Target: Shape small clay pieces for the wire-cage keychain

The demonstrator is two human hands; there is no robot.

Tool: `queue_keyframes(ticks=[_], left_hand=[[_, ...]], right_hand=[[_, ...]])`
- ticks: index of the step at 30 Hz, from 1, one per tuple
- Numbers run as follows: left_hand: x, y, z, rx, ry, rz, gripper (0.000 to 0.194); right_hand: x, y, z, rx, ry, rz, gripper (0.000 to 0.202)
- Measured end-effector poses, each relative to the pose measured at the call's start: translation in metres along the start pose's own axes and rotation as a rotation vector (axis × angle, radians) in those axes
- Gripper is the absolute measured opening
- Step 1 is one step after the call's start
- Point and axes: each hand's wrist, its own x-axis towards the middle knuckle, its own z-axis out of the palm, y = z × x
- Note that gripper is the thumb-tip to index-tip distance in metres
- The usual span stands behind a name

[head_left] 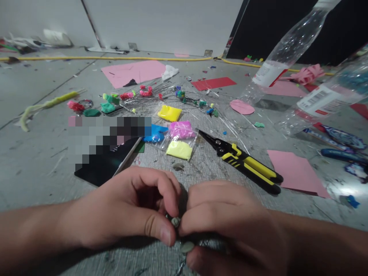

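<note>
Near the bottom centre, my left hand point(138, 209) is closed, thumb and forefinger pinching a small rolled grey-green clay piece point(175, 221). My right hand point(227, 218), slightly blurred, is closed against the other side of it. A flattened grey-green clay piece point(187, 247) shows by my right thumb, with what looks like thin twisted wire point(181, 264) below. Another flat grey-green lump point(178, 166) lies on the surface just beyond my hands. Bags of yellow clay point(169, 113), blue clay point(155, 133), pink clay point(181, 129) and pale yellow clay point(178, 150) lie farther ahead.
Black-and-yellow pliers point(248, 165) lie at right, beside pink paper point(297, 172). A dark phone-like slab point(106, 161), partly pixelated, lies at left. Colourful clay flowers point(109, 101) on wires spread behind. Two plastic bottles point(270, 71) stand at right. A yellow cable point(115, 58) crosses the back.
</note>
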Motion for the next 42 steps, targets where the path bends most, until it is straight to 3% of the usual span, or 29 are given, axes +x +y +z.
queue_keyframes(ticks=[3,10,19,24,34,42], left_hand=[[-0.002,-0.001,-0.002,0.007,-0.005,-0.062,0.018],[-0.001,-0.003,0.001,-0.008,0.081,-0.052,0.021],[0.0,-0.003,0.0,-0.027,0.095,-0.08,0.017],[0.001,-0.001,0.0,0.045,0.095,-0.063,0.013],[0.0,-0.009,0.002,-0.065,0.195,-0.081,0.014],[0.001,-0.005,-0.001,-0.132,0.161,-0.167,0.023]], right_hand=[[-0.001,0.001,0.001,0.008,0.054,0.028,0.026],[0.011,-0.001,-0.013,-0.026,-0.018,0.009,0.005],[0.015,-0.002,-0.017,-0.005,-0.053,0.056,0.002],[0.017,-0.001,-0.017,-0.04,-0.033,0.072,0.003],[0.005,-0.004,-0.015,-0.098,0.047,0.061,0.018],[0.013,-0.002,-0.019,-0.211,-0.041,-0.015,0.029]])
